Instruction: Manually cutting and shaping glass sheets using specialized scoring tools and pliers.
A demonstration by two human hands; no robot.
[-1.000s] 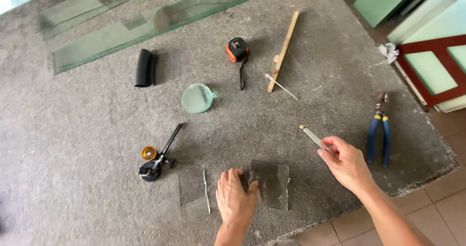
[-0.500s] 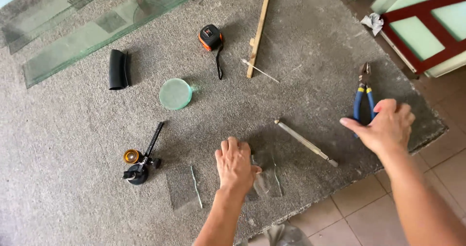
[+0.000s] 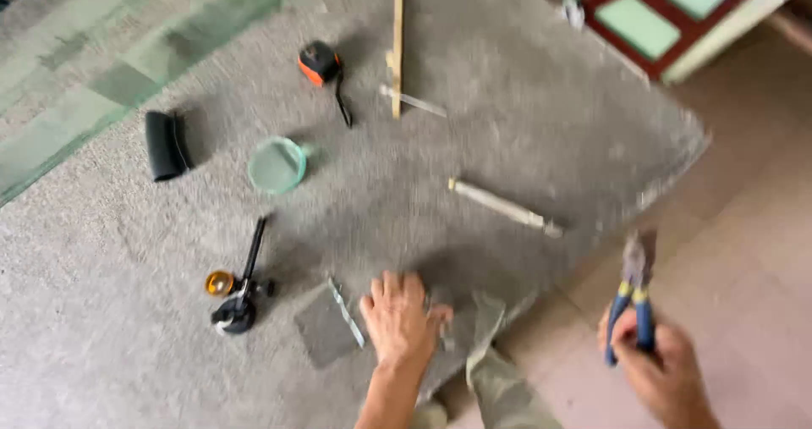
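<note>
My left hand [image 3: 399, 321] lies flat on a small clear glass piece [image 3: 447, 315] near the front edge of the grey carpeted table [image 3: 524, 133]. A second small glass piece [image 3: 326, 327] with a thin strip on it lies just to its left. My right hand [image 3: 658, 368] is off the table's right side, over the tiled floor, gripping blue-handled pliers [image 3: 633, 298] with the jaws pointing up. A slim metal glass-cutting tool [image 3: 505, 208] lies on the table between the hands. The picture is blurred.
On the table are a round black and gold cutter tool [image 3: 237, 289], a green round disc [image 3: 277, 165], a black cylinder [image 3: 165, 145], an orange tape measure [image 3: 321, 63] and a wooden stick [image 3: 397, 40]. Long glass sheets [image 3: 76, 99] lie at the back left. A red framed window [image 3: 677, 14] stands at the right.
My right hand put down the slim metal tool, reached right to the pliers and has lifted them off the table toward me. My left hand stayed on the glass piece.
</note>
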